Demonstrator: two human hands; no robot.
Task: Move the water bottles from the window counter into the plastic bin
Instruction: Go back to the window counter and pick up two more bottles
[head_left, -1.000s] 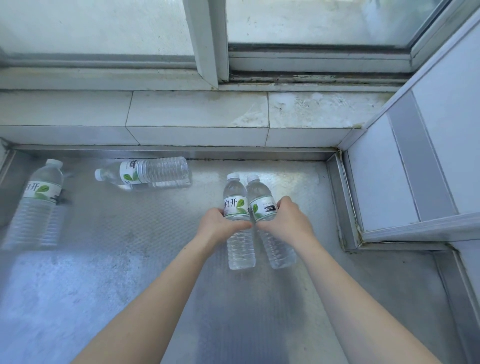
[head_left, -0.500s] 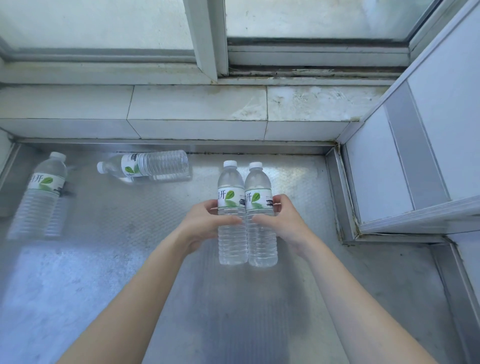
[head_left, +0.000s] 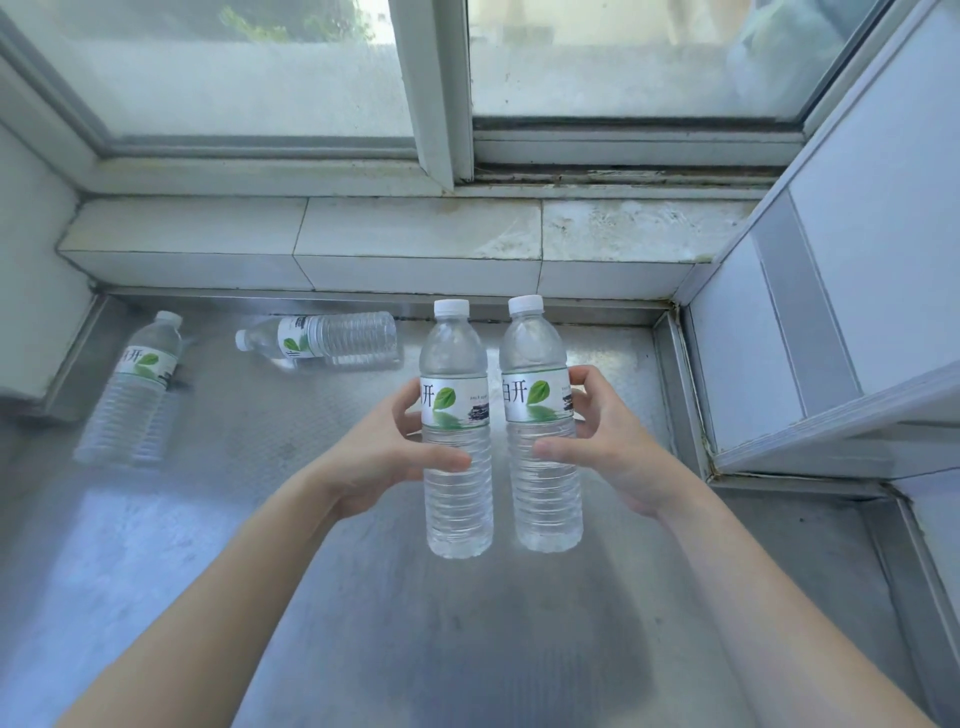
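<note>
Four clear water bottles, each capped white and filled. The left hand (head_left: 387, 457) wraps its grip around one upright bottle (head_left: 457, 431), the right hand (head_left: 605, 441) around another (head_left: 543, 426), both raised side by side above the steel bench (head_left: 363, 623). A third bottle (head_left: 322, 340) lies flat near the tiled sill (head_left: 415, 244); a fourth bottle (head_left: 135, 384) stands at far left.
</note>
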